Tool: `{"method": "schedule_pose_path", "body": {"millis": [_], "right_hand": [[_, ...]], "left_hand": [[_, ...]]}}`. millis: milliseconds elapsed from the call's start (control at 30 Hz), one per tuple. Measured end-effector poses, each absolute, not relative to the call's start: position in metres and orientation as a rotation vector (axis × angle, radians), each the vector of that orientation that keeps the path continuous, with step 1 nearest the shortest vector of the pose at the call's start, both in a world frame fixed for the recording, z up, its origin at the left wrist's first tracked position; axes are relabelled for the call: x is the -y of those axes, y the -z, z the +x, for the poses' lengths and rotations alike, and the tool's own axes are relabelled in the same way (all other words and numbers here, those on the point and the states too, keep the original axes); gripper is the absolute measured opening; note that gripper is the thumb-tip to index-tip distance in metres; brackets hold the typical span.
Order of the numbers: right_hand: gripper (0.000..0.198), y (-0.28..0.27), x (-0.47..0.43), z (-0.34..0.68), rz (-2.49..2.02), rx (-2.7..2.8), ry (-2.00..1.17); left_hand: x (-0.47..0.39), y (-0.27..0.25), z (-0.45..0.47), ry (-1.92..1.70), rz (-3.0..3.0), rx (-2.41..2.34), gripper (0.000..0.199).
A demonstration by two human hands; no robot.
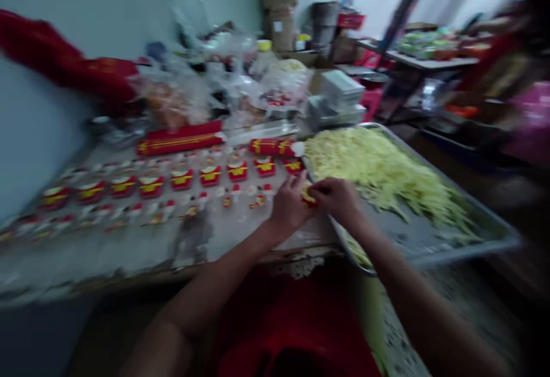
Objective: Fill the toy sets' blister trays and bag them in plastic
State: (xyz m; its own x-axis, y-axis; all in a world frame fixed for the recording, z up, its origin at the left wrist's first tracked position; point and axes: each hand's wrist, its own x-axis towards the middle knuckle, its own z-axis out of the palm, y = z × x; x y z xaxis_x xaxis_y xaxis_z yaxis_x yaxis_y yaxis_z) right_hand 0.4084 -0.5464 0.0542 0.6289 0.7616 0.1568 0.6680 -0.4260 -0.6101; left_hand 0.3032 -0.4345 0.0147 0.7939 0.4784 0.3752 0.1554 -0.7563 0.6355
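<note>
My left hand (289,206) and my right hand (340,198) meet at the near left edge of a metal tray. Between them is a small red and yellow fries box (308,195), partly covered by my fingers. The left hand is closed around its side, while the right fingers pinch at its top; whether they hold a strip is hidden. Pale yellow fry-like strips (369,162) are heaped in the tray (476,249). Left of my hands stand several similar red fries boxes (210,176) in a row.
Two stacks of flat red cartons (180,140) (275,147) lie behind the row. Small red and white pieces (135,209) are lined up in front. Filled plastic bags (172,96) and clear containers (341,90) crowd the back. The table's near edge (172,268) is worn.
</note>
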Motion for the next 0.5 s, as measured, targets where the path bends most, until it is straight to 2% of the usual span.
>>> {"method": "schedule_pose_path", "body": {"millis": [133, 267, 433, 500], "right_hand": [[0.027, -0.063, 0.472, 0.377, -1.934, 1.52, -0.355], [0.033, -0.069, 0.391, 0.323, -1.615, 1.867, -0.503], [0.045, -0.056, 0.344, 0.292, -1.542, 1.698, -0.74], [0.046, -0.05, 0.344, 0.298, -1.604, 1.678, -0.661]], "left_hand": [[0.393, -0.015, 0.244, -0.883, 2.298, -0.636, 0.103], [0.341, -0.015, 0.162, -1.043, 2.189, -0.867, 0.103], [0.28, -0.001, 0.032, -1.214, 1.873, -1.235, 0.088], [0.249, 0.001, -0.03, -1.227, 1.835, -1.38, 0.087]]}}
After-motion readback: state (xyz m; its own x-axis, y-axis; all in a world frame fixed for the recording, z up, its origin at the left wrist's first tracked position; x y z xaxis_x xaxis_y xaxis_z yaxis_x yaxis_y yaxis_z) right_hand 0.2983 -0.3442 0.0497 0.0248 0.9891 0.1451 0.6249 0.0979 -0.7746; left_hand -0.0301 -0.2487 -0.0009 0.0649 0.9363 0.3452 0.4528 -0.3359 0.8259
